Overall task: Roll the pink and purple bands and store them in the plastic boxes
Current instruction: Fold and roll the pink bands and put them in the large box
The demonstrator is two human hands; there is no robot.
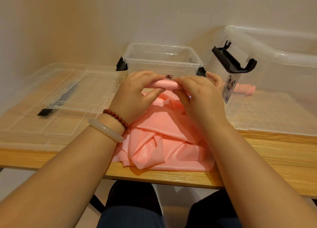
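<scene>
Head view: left hand (137,90) and right hand (200,97) each pinch the rolled end of the pink band (163,142), grip clamped on it, fingers over, thumbs under. The roll's long axis runs left-right, shared equally by both hands, just before the small box (154,61). The loose tail heaps on the counter (257,150) toward the person, so rolling likely comes that way. Nothing purple in view. A pink roll (243,89) shows blurred through the big box (283,60).

Left hand (135,94): pale smooth bangle (105,130) and dark red bead bracelet (117,117) at its wrist.
Forearms: bare.
Legs: dark navy trousers (130,215).
</scene>
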